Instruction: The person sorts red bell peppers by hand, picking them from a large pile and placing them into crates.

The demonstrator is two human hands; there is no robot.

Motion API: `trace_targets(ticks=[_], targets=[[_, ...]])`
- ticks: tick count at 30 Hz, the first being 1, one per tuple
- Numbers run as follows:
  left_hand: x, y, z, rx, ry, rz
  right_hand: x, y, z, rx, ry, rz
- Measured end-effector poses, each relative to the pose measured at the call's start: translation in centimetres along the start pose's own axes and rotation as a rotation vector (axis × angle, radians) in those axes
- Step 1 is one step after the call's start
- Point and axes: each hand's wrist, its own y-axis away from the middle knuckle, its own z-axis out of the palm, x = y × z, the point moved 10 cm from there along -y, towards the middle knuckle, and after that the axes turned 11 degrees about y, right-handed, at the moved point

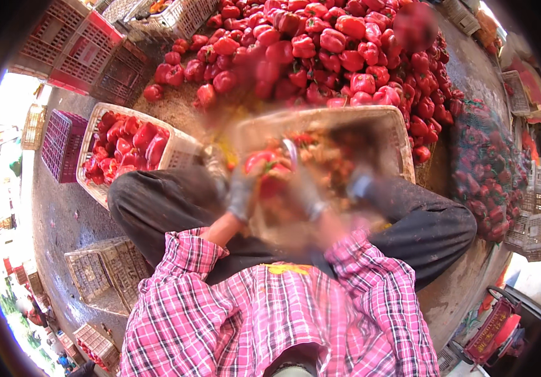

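My left hand, in a greyish glove, grips a red bell pepper above the crate between my knees. Close beside it, my right hand, also gloved and smeared by motion, is closed around a knife whose curved pale blade points up next to the pepper. The knife's handle is hidden in the hand. Under both hands, the pale plastic crate holds orange and red pepper scraps. A blur over the middle hides finer detail.
A large heap of red peppers lies beyond the crate. At my left knee stands a crate of red peppers, with a purple crate beside it. A net sack of peppers stands at right, and a worn crate sits lower left.
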Motion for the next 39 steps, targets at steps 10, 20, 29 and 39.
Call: trace_targets(ticks=[10, 20, 29, 39], targets=[[1.0, 1.4, 3.1, -0.371, 0.108, -0.110, -2.8, 0.5, -3.9, -0.093, -0.035, -0.105], [0.6, 3.8, 5.2, -0.475, 0.472, -0.550, 2.6, 4.7, -2.1, -0.376, -1.423, 0.797], [2.4, 0.6, 1.2, -0.427, 1.139, -0.453, 5.8, 3.4, 1.5, -0.042, -1.414, 0.886], [2.8, -4.6, -14.9, 0.049, 0.245, 0.457, -13.5, -14.5, 2.8, -0.336, -0.590, 0.113]])
